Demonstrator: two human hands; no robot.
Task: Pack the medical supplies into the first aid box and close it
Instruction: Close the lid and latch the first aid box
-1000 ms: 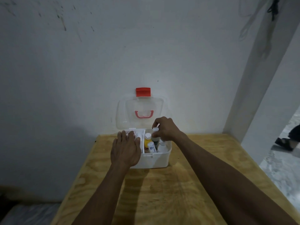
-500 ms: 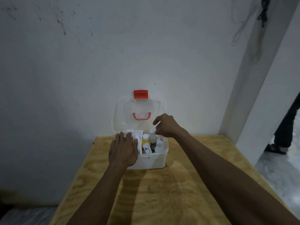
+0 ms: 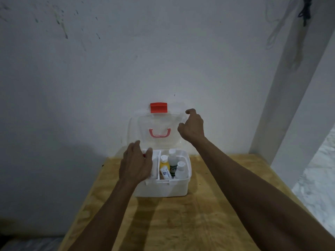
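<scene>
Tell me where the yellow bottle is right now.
The yellow bottle stands in the right compartment of the open first aid box, just right of the divider, beside the clear bottles.

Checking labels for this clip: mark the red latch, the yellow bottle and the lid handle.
red latch (image 3: 158, 107), head view, middle of its face
yellow bottle (image 3: 164, 164), head view, yellow body
lid handle (image 3: 160, 135), head view, bottom bar

No legible text on tube (image 3: 165, 172).
</scene>
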